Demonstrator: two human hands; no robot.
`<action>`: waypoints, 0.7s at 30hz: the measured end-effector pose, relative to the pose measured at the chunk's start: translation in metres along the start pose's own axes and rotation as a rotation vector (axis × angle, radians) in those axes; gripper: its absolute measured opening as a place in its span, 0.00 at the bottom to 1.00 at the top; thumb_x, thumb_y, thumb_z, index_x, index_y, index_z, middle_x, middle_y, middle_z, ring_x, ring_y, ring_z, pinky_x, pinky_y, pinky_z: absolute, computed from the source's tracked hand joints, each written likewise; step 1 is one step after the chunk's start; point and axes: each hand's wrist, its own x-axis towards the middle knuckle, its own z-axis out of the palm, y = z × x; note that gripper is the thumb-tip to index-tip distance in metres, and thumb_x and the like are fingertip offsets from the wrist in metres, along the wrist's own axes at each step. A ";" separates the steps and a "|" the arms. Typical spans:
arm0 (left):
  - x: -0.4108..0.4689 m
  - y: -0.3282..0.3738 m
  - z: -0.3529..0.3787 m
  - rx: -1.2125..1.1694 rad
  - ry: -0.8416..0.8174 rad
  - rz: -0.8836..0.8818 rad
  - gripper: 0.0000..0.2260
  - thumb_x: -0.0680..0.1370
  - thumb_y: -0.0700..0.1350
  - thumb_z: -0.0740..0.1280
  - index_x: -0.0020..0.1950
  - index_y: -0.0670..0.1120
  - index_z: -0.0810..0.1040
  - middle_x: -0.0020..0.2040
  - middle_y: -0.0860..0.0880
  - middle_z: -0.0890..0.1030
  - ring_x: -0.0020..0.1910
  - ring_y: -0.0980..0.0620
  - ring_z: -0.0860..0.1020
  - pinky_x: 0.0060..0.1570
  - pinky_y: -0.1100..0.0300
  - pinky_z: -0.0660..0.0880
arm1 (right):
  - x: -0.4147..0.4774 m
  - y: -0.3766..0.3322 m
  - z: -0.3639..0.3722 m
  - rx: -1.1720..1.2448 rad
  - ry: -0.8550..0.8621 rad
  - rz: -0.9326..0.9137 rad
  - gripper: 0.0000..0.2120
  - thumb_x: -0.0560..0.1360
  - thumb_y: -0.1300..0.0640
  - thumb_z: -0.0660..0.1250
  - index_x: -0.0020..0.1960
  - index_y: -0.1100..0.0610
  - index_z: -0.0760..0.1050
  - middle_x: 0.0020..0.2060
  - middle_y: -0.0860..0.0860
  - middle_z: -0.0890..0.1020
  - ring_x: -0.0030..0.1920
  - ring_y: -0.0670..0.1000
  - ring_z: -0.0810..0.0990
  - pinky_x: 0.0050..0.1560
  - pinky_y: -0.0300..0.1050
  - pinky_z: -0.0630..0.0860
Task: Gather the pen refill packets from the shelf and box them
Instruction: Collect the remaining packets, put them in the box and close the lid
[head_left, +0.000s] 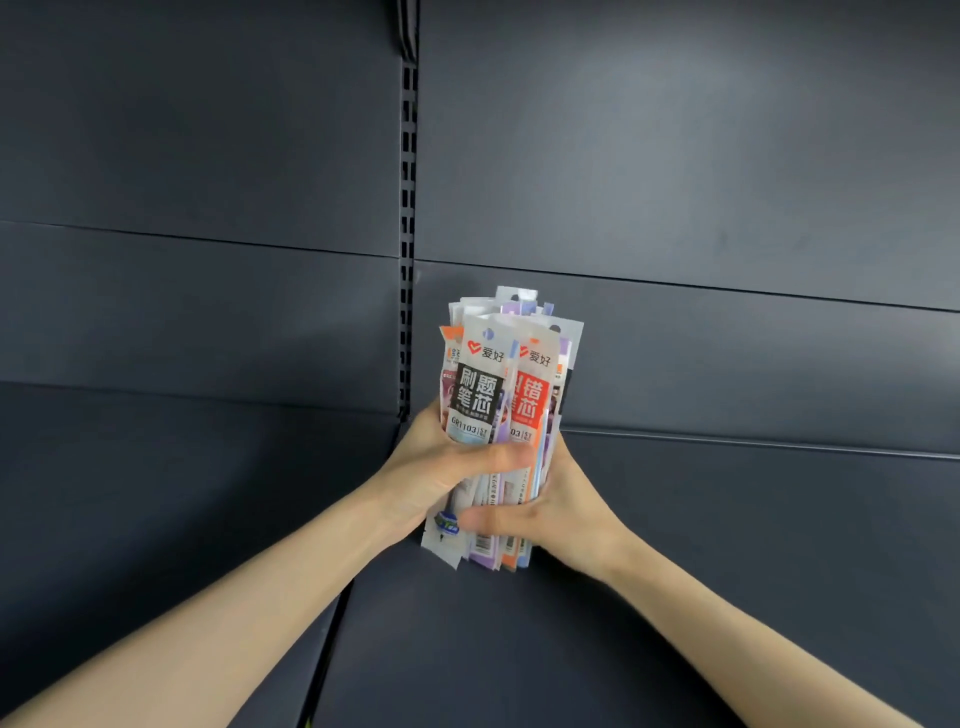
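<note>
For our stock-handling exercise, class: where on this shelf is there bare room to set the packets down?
Bare shelf board lies left of the left hand, out to the picture's edge, and another bare stretch right of the right hand, bordered behind by the back panel. Crowded only mid-shelf, where both hands grip the pen refill packets near the slotted upright.

Bare left hand and right hand; forearms bare to the frame's edge.
</note>
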 end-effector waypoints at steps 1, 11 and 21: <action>0.000 0.000 0.001 0.003 -0.004 0.003 0.21 0.64 0.36 0.76 0.54 0.48 0.79 0.46 0.50 0.86 0.47 0.52 0.84 0.40 0.62 0.80 | 0.000 0.000 0.000 -0.005 0.001 -0.006 0.42 0.62 0.63 0.80 0.70 0.55 0.62 0.63 0.56 0.76 0.63 0.54 0.78 0.59 0.58 0.77; 0.001 -0.006 0.003 -0.033 0.074 -0.029 0.21 0.64 0.38 0.77 0.55 0.48 0.79 0.48 0.49 0.86 0.49 0.50 0.84 0.42 0.59 0.81 | 0.002 0.001 -0.003 0.000 -0.059 0.014 0.39 0.64 0.65 0.78 0.70 0.56 0.63 0.59 0.55 0.79 0.59 0.55 0.80 0.57 0.59 0.78; 0.000 -0.003 0.007 -0.021 0.049 -0.051 0.16 0.62 0.43 0.73 0.49 0.54 0.81 0.45 0.53 0.86 0.46 0.54 0.84 0.40 0.61 0.80 | 0.001 -0.002 -0.004 0.053 -0.066 0.015 0.33 0.69 0.66 0.74 0.70 0.57 0.66 0.60 0.55 0.79 0.60 0.54 0.80 0.58 0.53 0.78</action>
